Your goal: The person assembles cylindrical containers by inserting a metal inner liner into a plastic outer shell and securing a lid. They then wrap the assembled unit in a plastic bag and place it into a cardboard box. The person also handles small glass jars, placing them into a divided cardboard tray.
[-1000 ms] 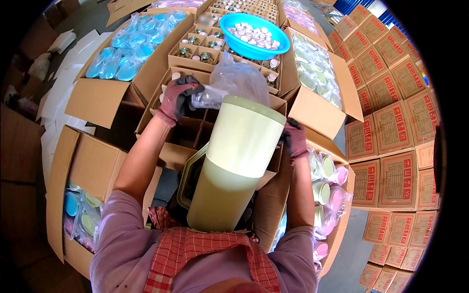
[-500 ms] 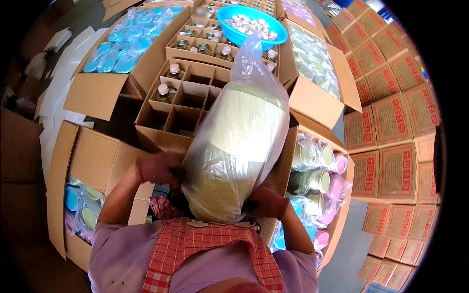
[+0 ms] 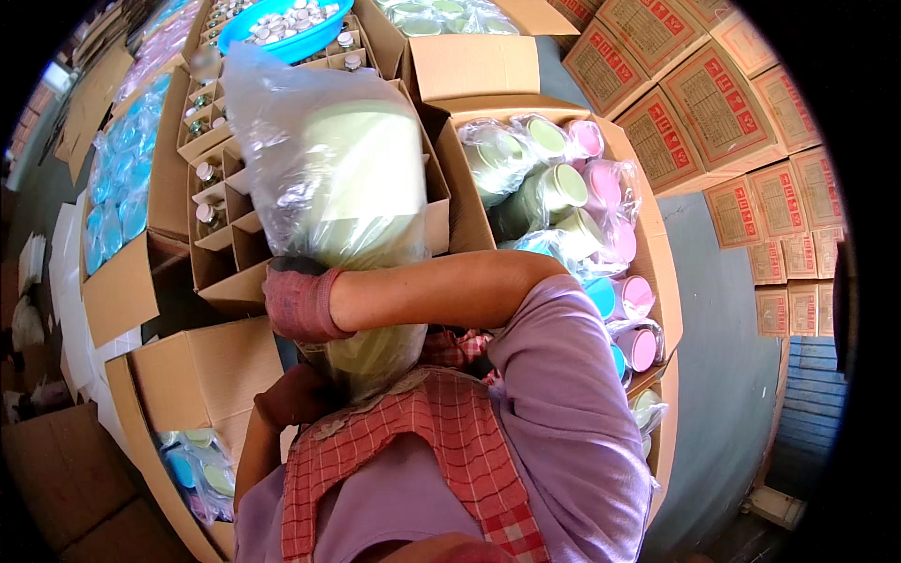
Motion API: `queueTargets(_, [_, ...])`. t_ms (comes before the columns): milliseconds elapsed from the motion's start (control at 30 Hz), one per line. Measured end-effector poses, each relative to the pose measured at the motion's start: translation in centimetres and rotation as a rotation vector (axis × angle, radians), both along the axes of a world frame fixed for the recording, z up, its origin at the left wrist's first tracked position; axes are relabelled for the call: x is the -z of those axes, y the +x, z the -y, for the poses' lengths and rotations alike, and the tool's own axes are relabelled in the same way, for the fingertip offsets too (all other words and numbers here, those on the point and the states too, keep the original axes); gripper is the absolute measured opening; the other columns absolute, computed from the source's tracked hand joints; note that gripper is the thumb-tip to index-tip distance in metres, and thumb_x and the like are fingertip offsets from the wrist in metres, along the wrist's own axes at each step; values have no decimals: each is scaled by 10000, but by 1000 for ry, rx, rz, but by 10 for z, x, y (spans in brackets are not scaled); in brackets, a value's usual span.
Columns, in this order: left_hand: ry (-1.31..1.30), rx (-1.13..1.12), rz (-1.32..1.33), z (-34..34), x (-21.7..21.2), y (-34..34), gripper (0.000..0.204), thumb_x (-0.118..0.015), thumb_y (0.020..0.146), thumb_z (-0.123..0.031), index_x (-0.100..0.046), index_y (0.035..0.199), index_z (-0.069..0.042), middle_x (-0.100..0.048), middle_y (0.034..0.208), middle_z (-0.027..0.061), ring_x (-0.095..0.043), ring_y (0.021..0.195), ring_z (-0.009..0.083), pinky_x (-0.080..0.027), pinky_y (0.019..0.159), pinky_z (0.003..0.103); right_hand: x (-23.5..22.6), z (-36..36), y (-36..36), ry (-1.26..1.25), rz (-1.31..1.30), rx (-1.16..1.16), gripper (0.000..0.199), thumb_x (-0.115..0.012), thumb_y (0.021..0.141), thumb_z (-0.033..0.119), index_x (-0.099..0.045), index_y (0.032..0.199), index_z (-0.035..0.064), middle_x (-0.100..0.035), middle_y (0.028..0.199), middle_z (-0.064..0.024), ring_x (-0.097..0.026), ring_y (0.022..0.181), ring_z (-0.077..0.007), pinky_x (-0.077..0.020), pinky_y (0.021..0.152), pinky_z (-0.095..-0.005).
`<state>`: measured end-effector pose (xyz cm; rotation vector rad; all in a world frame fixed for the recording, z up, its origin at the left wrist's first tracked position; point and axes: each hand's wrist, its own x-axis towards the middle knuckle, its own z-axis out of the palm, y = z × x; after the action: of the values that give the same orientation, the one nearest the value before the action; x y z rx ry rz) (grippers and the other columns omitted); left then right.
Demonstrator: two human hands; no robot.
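From far off, I see red print on the brown boxes [image 3: 721, 108] piled up on the right. Each big box has red signs in a row and rows of tiny lines, too small for me to read.

The right arm is bent and goes across the front of the body. Its elbow points out to the right, and the right hand [image 3: 305, 298], in a red-brown glove, is against the left side of the big pale green jug [image 3: 361, 188]. The left hand [image 3: 300, 394] is lower down, close by the bottom of the jug. I can't tell if either hand grips anything, because the fingers are hidden.

The jug is inside a see-through bag [image 3: 267, 122], which sticks up loose past its top. It is between the red checked apron [image 3: 394, 413] and the box with dividers [image 3: 230, 281]. I can see bottles [image 3: 208, 216] with pale caps in that box.
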<state>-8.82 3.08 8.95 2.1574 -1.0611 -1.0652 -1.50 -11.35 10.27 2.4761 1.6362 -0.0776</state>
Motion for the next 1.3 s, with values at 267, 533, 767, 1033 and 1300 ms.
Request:
queueTargets(267, [-818, -703, -725, -4, -9, 3, 505, -764, 453, -19, -608, 928, 47, -611, 913, 125, -585, 854, 221, -471, 749, 303, -68, 144, -15, 473, 320, 367, 141, -551, 628, 159, -569, 763, 120, -566, 716, -50, -571, 737, -255, -447, 647, -382])
queueTargets(533, [-1276, -500, -463, 59, -46, 53, 604, -623, 748, -403, -487, 1175, 3, -554, 1114, 250, -599, 945, 325, -515, 758, 384, -11, 337, -45, 1827, 353, 1040, 291, -459, 744, -6, -578, 1009, 2, -620, 971, -112, -593, 895, -217, -476, 808, -321])
queueTargets(767, [-995, -678, -624, 53, -2, 64, 526, -590, 735, -340, -508, 1120, 9, -540, 1161, 209, -603, 942, 295, -481, 829, 402, 61, 398, -82, 2768, -38, 1099, 366, -370, 910, 226, -513, 1165, 6, -569, 1122, -149, -542, 1039, -251, -470, 859, -360])
queueTargets(1033, [-1163, -647, -907, 45, 36, 80, 564, -507, 743, -275, -459, 1212, 35, -510, 1202, 215, -500, 1111, 353, -431, 933, 438, 102, 398, -70, 2774, -99, 1152, 363, -372, 901, 225, -540, 1131, 0, -574, 1117, -139, -598, 904, -284, -489, 824, -379])
queueTargets(1300, [-1177, -771, -964, 36, 61, 83, 520, -465, 784, -277, -460, 1199, 36, -477, 1242, 214, -458, 1151, 333, -377, 965, 413, 113, 399, -103, 2698, 111, 1368, 365, -367, 900, 229, -550, 1116, -1, -575, 1120, -136, -587, 931, -289, -471, 852, -366])
